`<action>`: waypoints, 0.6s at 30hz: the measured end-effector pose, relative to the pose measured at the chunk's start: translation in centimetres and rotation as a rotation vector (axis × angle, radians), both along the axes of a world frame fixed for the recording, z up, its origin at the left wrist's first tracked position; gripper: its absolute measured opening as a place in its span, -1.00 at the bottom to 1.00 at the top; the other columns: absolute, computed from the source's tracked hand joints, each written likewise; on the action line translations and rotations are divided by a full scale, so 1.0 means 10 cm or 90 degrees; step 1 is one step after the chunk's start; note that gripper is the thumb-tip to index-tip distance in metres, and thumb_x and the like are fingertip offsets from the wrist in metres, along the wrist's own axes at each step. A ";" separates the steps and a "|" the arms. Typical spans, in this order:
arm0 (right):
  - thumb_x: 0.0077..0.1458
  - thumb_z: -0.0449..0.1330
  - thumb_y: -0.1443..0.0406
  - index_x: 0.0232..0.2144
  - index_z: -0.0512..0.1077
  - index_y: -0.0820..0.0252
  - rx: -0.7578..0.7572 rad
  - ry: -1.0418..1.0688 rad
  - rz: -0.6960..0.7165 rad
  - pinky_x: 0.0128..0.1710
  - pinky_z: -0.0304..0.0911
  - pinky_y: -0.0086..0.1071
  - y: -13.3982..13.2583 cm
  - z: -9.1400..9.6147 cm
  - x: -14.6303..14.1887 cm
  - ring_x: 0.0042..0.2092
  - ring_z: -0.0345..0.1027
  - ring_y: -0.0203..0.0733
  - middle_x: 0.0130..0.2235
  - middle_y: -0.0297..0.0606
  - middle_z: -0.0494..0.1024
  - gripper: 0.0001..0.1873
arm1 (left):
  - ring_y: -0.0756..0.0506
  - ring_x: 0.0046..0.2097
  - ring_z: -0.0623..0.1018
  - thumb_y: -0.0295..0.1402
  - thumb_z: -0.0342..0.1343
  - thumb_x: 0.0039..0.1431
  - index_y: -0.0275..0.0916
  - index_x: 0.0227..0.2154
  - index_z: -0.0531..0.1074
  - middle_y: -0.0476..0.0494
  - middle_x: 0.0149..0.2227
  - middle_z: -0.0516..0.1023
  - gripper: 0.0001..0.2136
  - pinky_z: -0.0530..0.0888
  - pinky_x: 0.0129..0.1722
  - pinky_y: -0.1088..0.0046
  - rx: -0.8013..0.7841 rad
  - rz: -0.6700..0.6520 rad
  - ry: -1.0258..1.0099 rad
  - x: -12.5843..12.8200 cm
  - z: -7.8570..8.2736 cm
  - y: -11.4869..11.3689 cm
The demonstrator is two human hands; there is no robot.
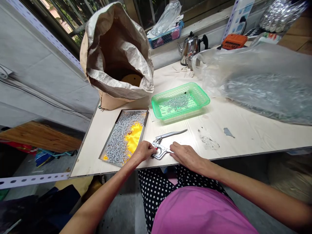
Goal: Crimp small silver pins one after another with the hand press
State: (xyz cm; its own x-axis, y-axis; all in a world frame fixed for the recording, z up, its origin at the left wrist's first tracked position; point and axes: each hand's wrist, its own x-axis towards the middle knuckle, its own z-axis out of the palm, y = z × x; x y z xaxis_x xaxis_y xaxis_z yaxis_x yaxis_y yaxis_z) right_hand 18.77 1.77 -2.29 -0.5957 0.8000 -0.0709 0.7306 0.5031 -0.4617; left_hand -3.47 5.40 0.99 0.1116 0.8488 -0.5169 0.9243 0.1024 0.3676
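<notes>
A silver spring-loaded pair of hand pliers (159, 154) lies near the table's front edge, its long upper handle spread away from the lower one. My right hand (184, 156) is closed around the end of the lower handle. At the jaw end, the fingers of my left hand (145, 150) are pinched together beside a small red bit; what they hold is too small to make out. Just left of that hand, a shallow tray (145, 125) contains many small metal pieces on a yellow base. Behind the pliers stands a green mesh basket (159, 114) with small metal pins inside.
A large open woven sack (143, 39) stands at the back left of the table (243, 130). A big clear plastic bag (268, 91) of metal parts spreads over the right side. Behind are a steel kettle (188, 48), an orange case (234, 41) and a blue basket (165, 39).
</notes>
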 end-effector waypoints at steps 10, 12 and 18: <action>0.30 0.02 0.36 -0.22 0.34 0.20 0.010 0.001 0.013 -0.37 0.15 -0.38 -0.02 -0.03 0.01 -0.29 0.39 -0.24 -0.17 -0.22 0.46 -0.90 | 0.05 -0.53 0.24 -0.20 0.20 -0.06 -0.35 -0.55 0.58 0.05 -0.65 0.35 -0.74 0.16 -0.49 0.51 -0.081 0.024 -0.053 -0.07 -0.01 0.01; 0.29 0.06 0.31 -0.21 0.35 0.20 0.018 0.016 0.023 -0.35 0.18 -0.38 0.00 -0.04 0.04 -0.27 0.39 -0.21 -0.17 -0.21 0.46 -0.91 | 0.06 -0.54 0.23 -0.16 0.23 -0.10 -0.35 -0.55 0.58 0.05 -0.66 0.34 -0.71 0.16 -0.50 0.51 -0.103 0.040 -0.061 -0.08 -0.01 0.00; -0.08 0.36 -0.04 0.17 0.22 0.26 0.161 0.018 -0.009 0.07 0.11 0.03 0.21 0.05 0.14 0.17 0.14 0.25 0.21 0.14 0.26 -0.13 | 0.06 -0.59 0.22 0.00 0.25 -0.23 -0.33 -0.56 0.53 0.06 -0.68 0.32 -0.59 0.15 -0.56 0.51 -0.192 0.084 -0.109 -0.17 -0.05 -0.08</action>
State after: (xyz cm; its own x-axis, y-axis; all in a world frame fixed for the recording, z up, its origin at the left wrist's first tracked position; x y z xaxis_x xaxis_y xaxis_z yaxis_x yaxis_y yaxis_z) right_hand 20.17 3.87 -1.81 -0.5830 0.7987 0.1489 0.7268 0.5946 -0.3438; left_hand -5.17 4.55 0.51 0.1177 0.6745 -0.7288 0.8233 0.3441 0.4515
